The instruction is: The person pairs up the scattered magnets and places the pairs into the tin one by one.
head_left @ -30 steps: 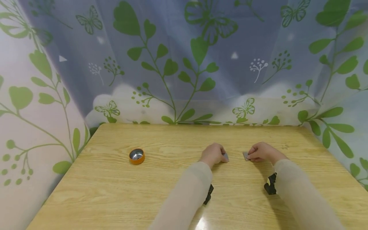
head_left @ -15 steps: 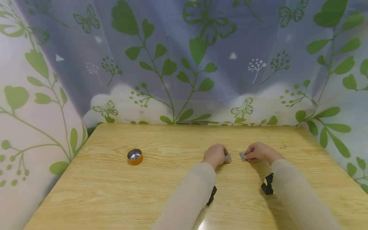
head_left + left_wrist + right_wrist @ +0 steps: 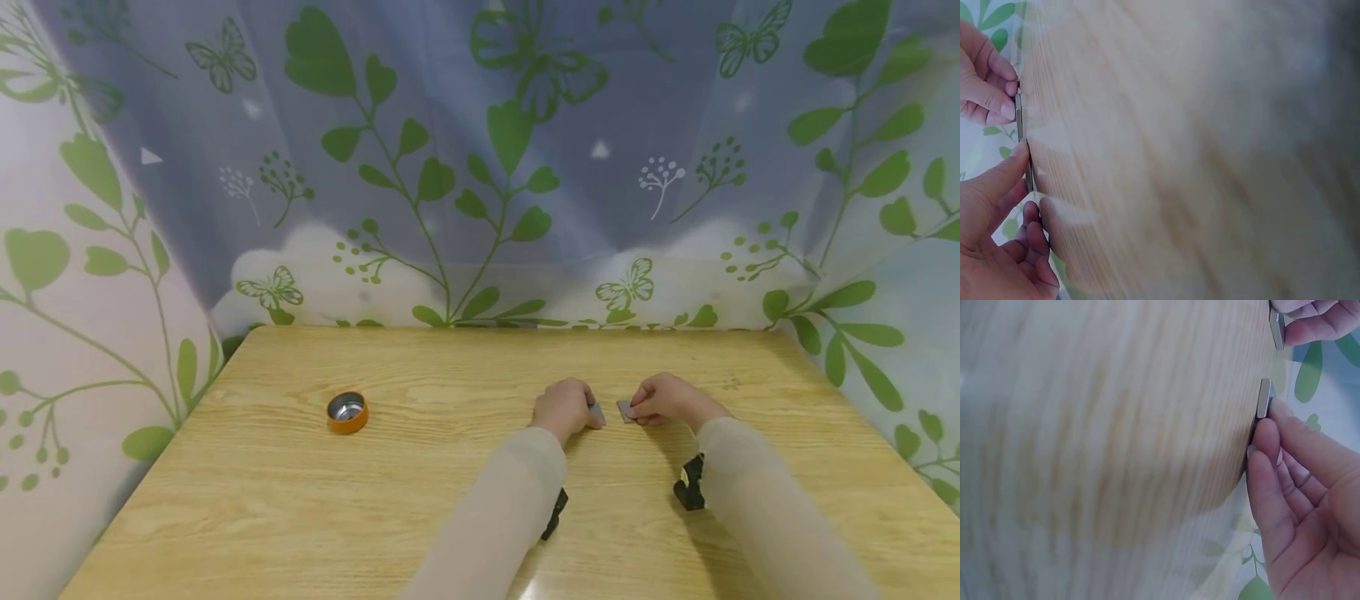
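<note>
**Inspector:** Orange-rimmed metal cap (image 3: pixel 347 412) sits alone at the left of the table (image 3: pixel 450 367), open side up, well apart from both hands. Report the hands, left to right.

**Assistant:** Left hand (image 3: pixel 564 408) rests on the table with fingers curled, pinching a grey flat piece (image 3: pixel 597 413) at its right edge. Right hand (image 3: pixel 663 400) does likewise, pinching the second grey flat piece (image 3: pixel 625 410) at its left edge. Both pieces lie flat on the wood, near each other but apart.

**Inspector:** Step in hand?

**Assistant:** In my judgement, bringing the two pieces together edge to edge. Next move calls for a slow, level slide, edges kept aligned; if these are magnets, they may snap or skew.

**Inspector:** Count.

**Assistant:** One cap, two grey pieces, two hands, one table.
</note>
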`<act>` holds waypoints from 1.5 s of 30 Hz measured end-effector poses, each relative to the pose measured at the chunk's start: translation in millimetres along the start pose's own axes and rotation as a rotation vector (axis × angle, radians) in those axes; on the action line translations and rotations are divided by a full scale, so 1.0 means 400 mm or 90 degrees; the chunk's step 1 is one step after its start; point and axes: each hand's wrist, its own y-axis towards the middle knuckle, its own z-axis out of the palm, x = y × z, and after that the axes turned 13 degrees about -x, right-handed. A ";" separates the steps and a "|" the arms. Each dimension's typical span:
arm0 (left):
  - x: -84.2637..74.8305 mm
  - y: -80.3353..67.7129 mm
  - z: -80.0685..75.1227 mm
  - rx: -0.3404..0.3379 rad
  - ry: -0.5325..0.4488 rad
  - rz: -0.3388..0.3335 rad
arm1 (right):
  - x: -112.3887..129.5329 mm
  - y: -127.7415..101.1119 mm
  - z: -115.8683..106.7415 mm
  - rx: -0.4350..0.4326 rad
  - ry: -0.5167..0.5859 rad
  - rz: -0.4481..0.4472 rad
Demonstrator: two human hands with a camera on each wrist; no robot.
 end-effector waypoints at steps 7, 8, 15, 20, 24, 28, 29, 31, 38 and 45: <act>-0.009 -0.004 0.006 -0.006 0.005 0.009 | 0.006 -0.005 0.003 0.002 -0.026 -0.009; -0.010 -0.005 0.006 -0.008 0.006 0.010 | 0.007 -0.006 0.005 0.003 -0.031 -0.012; -0.016 -0.010 0.008 -0.020 0.013 0.003 | 0.029 -0.006 0.028 0.013 -0.007 -0.003; -0.016 -0.009 0.009 -0.023 0.018 0.006 | 0.031 -0.003 0.033 0.001 -0.020 0.004; -0.014 -0.010 0.009 -0.019 0.019 0.025 | 0.033 -0.007 0.032 -0.003 -0.033 0.006; -0.015 -0.009 0.009 -0.011 0.025 0.037 | 0.036 -0.014 0.030 -0.005 -0.038 0.001; -0.015 -0.008 0.010 -0.009 0.025 0.039 | 0.037 -0.015 0.030 -0.008 -0.038 0.002; -0.015 -0.005 0.010 -0.004 0.025 0.045 | 0.037 -0.017 0.029 -0.016 -0.039 0.002; 0.010 0.002 0.009 0.054 -0.019 0.106 | 0.037 -0.024 0.037 -0.039 -0.024 0.014; 0.088 -0.013 -0.042 0.165 -0.209 0.104 | 0.052 -0.028 0.049 -0.046 -0.140 -0.046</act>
